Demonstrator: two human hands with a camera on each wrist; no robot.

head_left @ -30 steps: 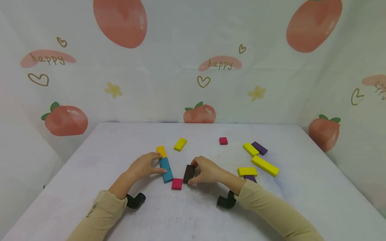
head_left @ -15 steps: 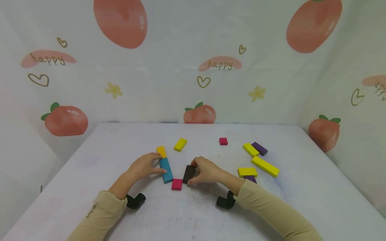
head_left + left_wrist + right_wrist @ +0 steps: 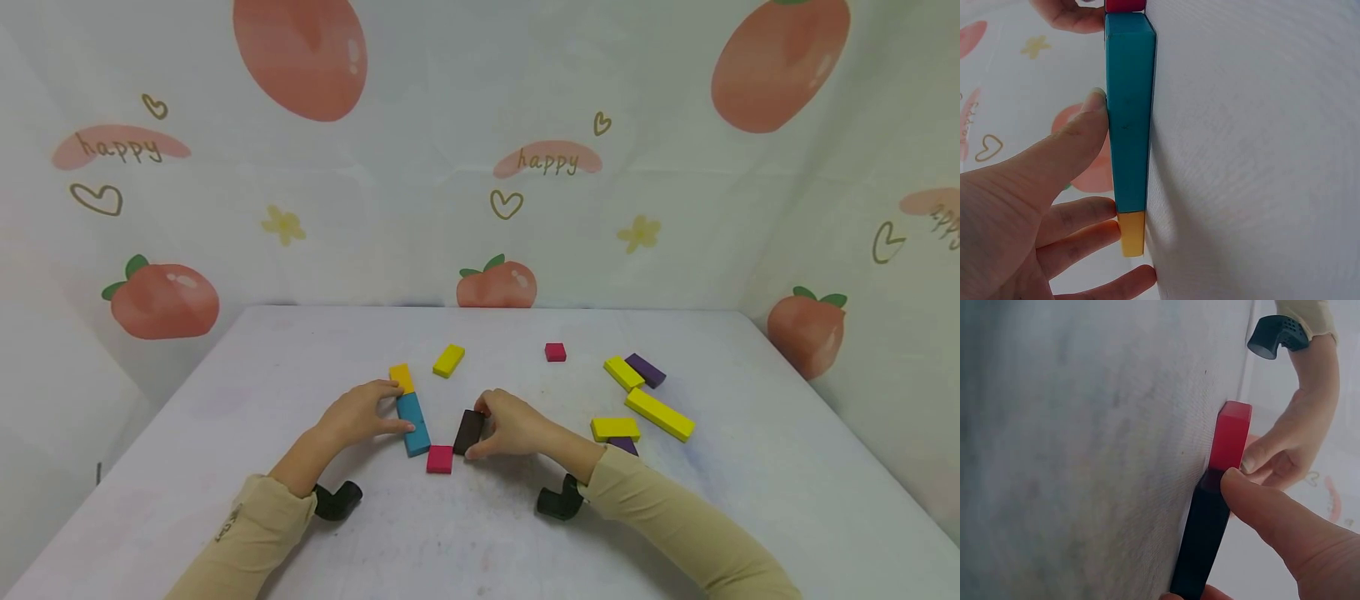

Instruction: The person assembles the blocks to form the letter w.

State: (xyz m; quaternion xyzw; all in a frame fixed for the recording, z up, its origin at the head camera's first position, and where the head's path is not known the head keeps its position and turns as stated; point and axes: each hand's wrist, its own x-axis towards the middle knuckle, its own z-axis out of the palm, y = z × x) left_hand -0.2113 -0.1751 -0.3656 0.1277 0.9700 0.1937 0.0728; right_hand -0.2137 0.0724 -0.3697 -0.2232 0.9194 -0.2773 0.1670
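Note:
My left hand (image 3: 360, 414) touches a blue block (image 3: 413, 425) with its thumb, and its fingers reach the orange block (image 3: 402, 377) set end to end with it. The left wrist view shows these fingers (image 3: 1079, 215) fairly straight against the blocks' surface. Just right of the blue block's near end lies a small red block (image 3: 440, 459). My right hand (image 3: 512, 427) pinches a black block (image 3: 468, 432), thumb at the near end and fingers at the far end. In the right wrist view, the black block's end meets the red block (image 3: 1230, 434).
Beyond the hands lie a yellow block (image 3: 448, 361) and another red block (image 3: 555, 352). To the right are a long yellow block (image 3: 660, 414), shorter yellow blocks (image 3: 615, 428) and purple blocks (image 3: 646, 370). Black curved wrist pieces (image 3: 339, 500) stick out at both cuffs.
My right hand has shifted slightly left with the black block, so its near end sits closer to the red block. The left hand stays in place.

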